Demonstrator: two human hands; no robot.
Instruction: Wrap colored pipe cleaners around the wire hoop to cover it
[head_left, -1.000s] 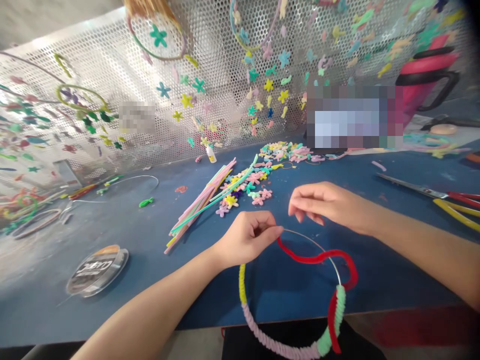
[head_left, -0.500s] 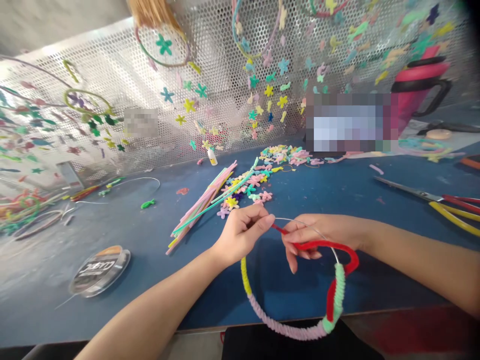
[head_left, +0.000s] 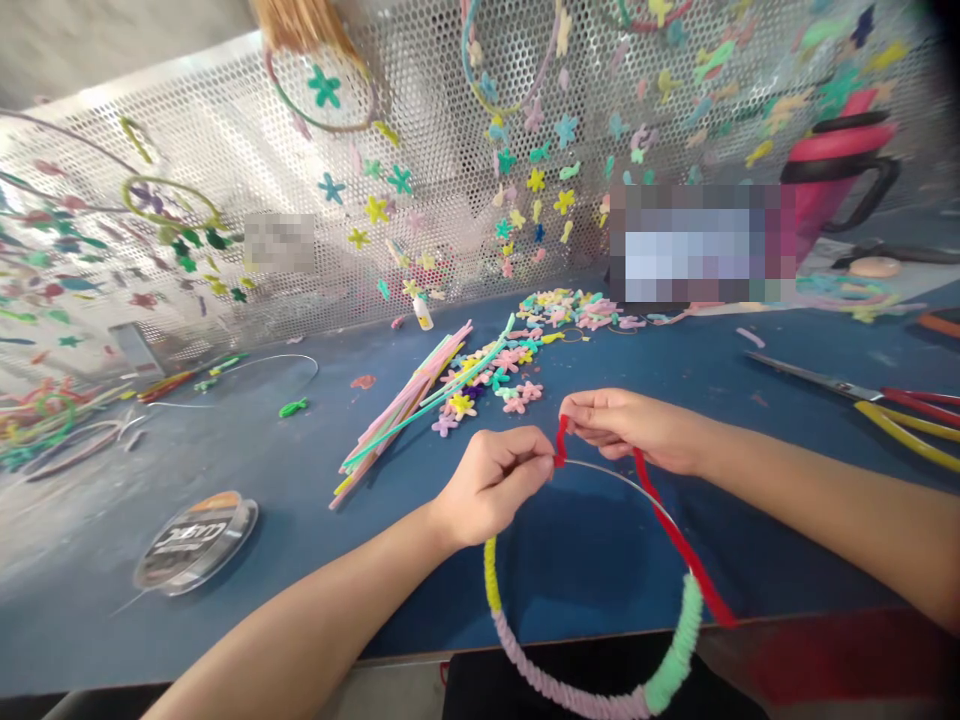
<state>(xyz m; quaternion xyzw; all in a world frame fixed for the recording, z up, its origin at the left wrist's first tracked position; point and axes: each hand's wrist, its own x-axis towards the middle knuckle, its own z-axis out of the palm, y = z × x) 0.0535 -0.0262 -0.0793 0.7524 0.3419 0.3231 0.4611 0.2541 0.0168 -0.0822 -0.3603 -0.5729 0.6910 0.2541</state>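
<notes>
My left hand (head_left: 504, 482) is closed in a pinch on the upper left of a wire hoop (head_left: 574, 697). Yellow, lilac and mint fuzzy wrapping covers part of the hoop; its upper right stretch is bare wire. A red pipe cleaner (head_left: 679, 545) starts at my left fingertips, where it bends around the wire. My right hand (head_left: 637, 425) pinches that red strand just above the hoop. Its loose end slants down to the right, outside the mint section. The hoop hangs tilted over the table's front edge.
A bundle of pipe cleaners (head_left: 405, 410) and small fuzzy flowers (head_left: 510, 360) lie ahead on the blue table (head_left: 300, 590). At left lies a clear spool (head_left: 196, 543); scissors (head_left: 862, 392) lie at right. A pink tumbler (head_left: 832, 190) stands behind, before a perforated metal panel (head_left: 442, 140).
My right hand has risen from inside the hoop to above it, drawing the red pipe cleaner up. The red loop has straightened into a trailing length. The hoop has dipped slightly.
</notes>
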